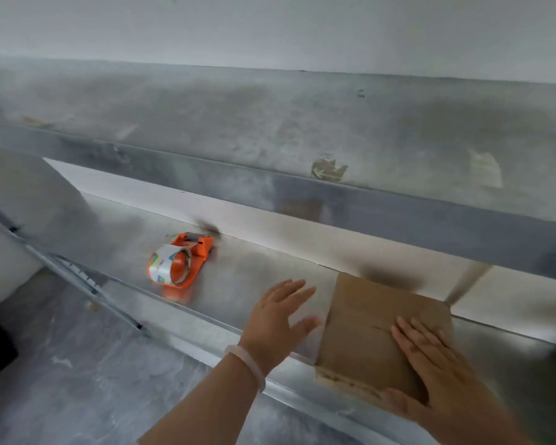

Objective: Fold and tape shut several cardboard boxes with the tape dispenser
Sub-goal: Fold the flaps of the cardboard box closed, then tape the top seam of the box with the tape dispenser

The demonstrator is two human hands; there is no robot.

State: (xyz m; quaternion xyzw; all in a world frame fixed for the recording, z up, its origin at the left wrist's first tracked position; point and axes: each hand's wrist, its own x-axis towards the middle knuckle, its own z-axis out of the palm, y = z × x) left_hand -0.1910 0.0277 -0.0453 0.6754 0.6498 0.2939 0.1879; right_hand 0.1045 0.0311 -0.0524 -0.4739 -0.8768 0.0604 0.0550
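Right hand [437, 367] lies flat, fingers straight, on the closed cardboard box [366, 319] at the front edge of the metal surface [264, 268]. Left hand [278, 319] hovers spread wide beside it, holding nothing. Farther left, the orange tape dispenser [182, 263] lies on its side, long axis front-to-back, cutter toward the back edge.
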